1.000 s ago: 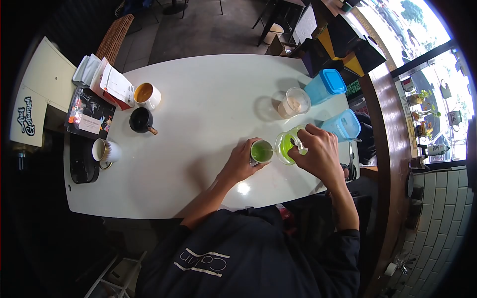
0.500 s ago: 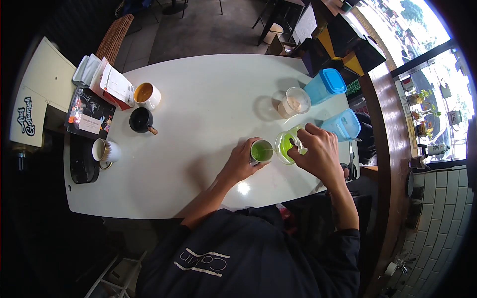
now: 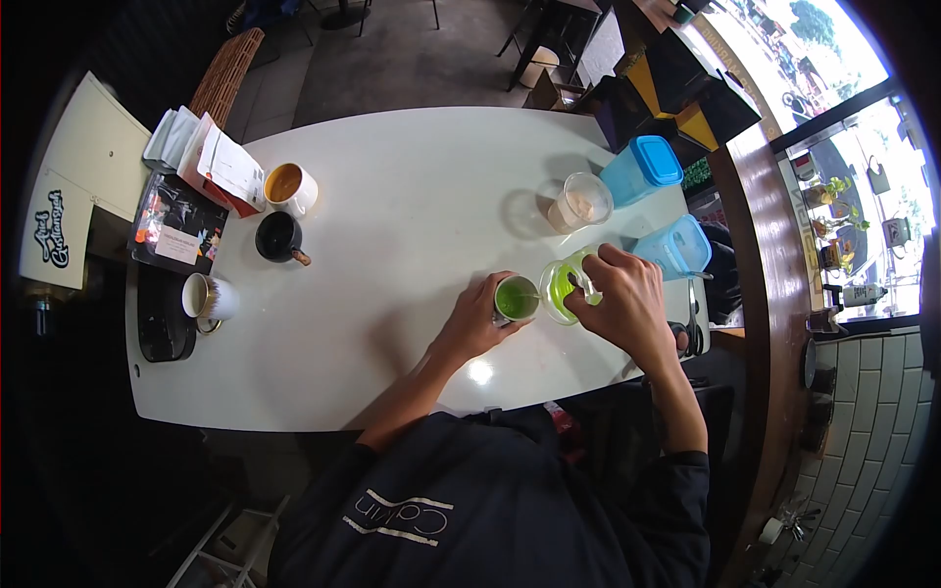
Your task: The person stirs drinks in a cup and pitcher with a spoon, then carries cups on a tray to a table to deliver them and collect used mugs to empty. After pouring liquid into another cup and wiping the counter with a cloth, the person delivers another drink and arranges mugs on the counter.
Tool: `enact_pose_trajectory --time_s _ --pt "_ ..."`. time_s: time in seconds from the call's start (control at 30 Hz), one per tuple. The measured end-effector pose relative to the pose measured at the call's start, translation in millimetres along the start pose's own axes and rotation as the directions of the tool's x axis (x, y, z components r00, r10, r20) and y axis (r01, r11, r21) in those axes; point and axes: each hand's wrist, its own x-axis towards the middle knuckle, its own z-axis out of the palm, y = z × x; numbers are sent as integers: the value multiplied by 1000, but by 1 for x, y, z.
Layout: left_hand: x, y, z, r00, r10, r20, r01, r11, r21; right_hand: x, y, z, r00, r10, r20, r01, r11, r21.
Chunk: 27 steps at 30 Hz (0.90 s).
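My left hand is wrapped round a cup with green liquid inside, seen from above. Just to its right, a clear vessel holding bright green liquid is tipped toward the cup. My right hand is closed on the vessel's right side, its fingers partly hiding the grip. A thin pale line, like a stream, runs between the vessel's lip and the inside of the cup. Behind them stands a clear plastic cup with pale brown contents.
On the white table, a blue-lidded container and an open blue container stand at right, with dark utensils nearby. At left are a white mug, a black cup, a gold-patterned cup and a black tray.
My right hand has shifted very slightly left with the clear vessel. My left hand and its cup look unmoved.
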Motion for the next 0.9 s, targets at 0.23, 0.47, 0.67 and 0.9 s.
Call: enact_pose_trajectory --time_s 0.23,0.47,0.67,0.9 --pt "0 -1 0 1000 -17 15 18 1000 -20 1 2 6 1000 -26 -6 26 999 20" --pt "0 -1 1 1000 -3 11 3 1000 -13 1 2 12 1000 -19 15 19 1000 6" --pt "0 -3 1 1000 2 14 -1 1000 -26 2 0 11 996 -2 86 3 1000 -12" --pt "1 -1 0 1000 -8 18 9 999 -33 1 2 20 996 -7 89 9 1000 -27"
